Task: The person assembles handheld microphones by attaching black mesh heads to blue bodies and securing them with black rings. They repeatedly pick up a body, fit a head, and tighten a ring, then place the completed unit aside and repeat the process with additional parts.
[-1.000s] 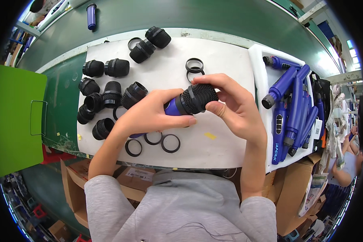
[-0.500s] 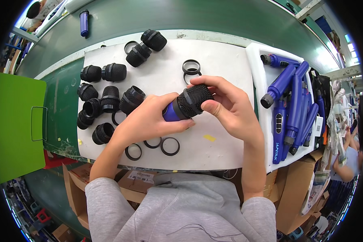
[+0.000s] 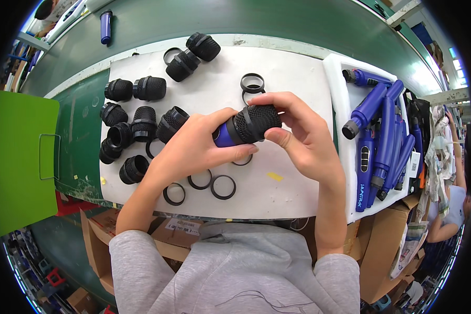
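A microphone with a black mesh head (image 3: 257,123) and a blue body (image 3: 224,135) is held above the white sheet, lying nearly level. My left hand (image 3: 193,144) wraps round the blue body and hides most of it. At the other end, the thumb and fingers of my right hand (image 3: 314,146) grip the mesh head. Beyond my hands lie two black rings (image 3: 252,81), partly overlapping. Several more rings (image 3: 223,187) rest on the near side, one of them partly hidden beneath my left hand. Left of my left forearm are several loose black mesh heads (image 3: 144,124).
To the right, a white foam tray (image 3: 336,78) holds several blue microphone bodies (image 3: 386,128). Another blue body (image 3: 105,27) stands at the far left on the green surface. A bright green panel (image 3: 21,162) is at the left edge. Cardboard boxes (image 3: 390,246) sit below the table edge.
The microphone has turned a little more level, its mesh head shifting slightly to the right. My right fingers have moved round the head. Both hands keep their hold.
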`<act>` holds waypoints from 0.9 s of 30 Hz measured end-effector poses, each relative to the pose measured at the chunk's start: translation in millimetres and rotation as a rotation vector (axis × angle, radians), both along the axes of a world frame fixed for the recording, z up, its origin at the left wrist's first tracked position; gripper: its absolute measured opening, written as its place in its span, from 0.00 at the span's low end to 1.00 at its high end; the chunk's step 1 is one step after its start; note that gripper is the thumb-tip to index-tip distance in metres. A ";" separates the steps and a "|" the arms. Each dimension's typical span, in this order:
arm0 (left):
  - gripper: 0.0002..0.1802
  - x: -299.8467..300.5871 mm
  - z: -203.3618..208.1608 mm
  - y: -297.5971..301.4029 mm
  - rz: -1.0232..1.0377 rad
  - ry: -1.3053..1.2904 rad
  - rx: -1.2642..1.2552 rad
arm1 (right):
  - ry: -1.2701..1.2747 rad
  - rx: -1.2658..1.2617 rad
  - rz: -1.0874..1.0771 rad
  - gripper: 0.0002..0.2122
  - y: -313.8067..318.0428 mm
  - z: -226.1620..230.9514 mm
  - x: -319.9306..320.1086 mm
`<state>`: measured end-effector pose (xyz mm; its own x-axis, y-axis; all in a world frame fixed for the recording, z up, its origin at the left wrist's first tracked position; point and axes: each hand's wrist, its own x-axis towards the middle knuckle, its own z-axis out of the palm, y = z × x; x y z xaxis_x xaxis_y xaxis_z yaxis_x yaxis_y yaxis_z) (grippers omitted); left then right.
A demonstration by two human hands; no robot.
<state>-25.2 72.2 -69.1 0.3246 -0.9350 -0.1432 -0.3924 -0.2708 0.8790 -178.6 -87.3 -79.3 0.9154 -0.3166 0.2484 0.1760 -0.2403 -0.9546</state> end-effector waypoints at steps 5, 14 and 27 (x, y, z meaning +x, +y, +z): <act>0.24 -1.2 -1.8 0.9 -0.005 0.026 -0.044 | -0.025 0.037 0.009 0.18 0.2 -1.7 -0.4; 0.23 -3.5 -5.4 1.7 -0.007 -0.149 -0.033 | 0.003 0.063 0.038 0.18 -3.8 -5.2 0.4; 0.28 -3.7 -10.0 1.7 -0.001 -0.256 -0.078 | 0.049 0.107 0.008 0.17 1.5 -7.9 2.8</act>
